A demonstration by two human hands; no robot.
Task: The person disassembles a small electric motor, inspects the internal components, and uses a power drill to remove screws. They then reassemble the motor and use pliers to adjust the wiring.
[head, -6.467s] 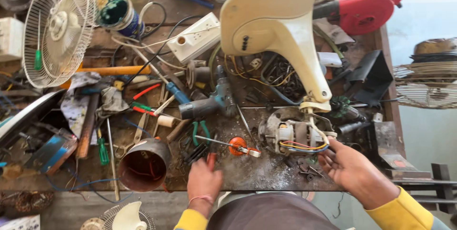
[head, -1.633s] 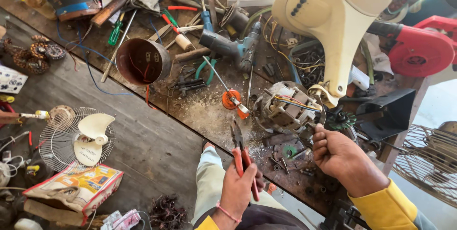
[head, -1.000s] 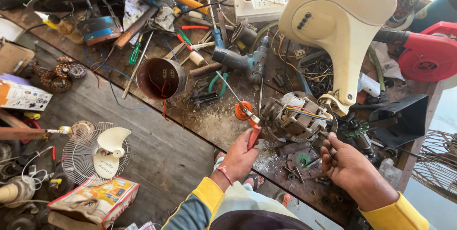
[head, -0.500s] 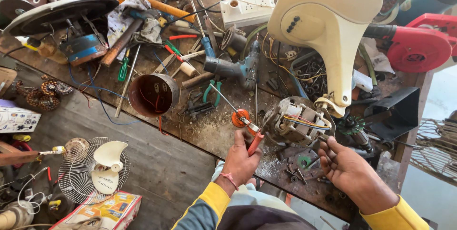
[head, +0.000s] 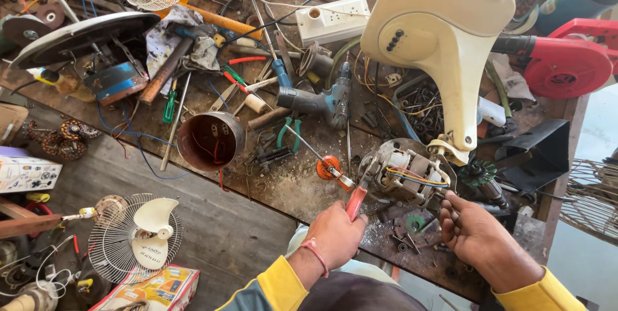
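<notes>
At the near edge of the workbench [head: 277, 188], the left hand [head: 335, 234] is closed around red-handled pliers [head: 357, 196], whose tip meets the fan motor [head: 405, 172] on its left side. The right hand [head: 479, 237] has its fingers curled, fingertips touching the motor's right side by the coloured wires [head: 418, 177] (whether they pinch anything, I cannot tell). The motor sits under the cream fan stand [head: 450, 40], with an orange screwdriver [head: 325, 166] just to its left.

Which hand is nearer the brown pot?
Left. The left hand is just right of and below the brown pot; the right hand lies farther right, past the motor.
</notes>
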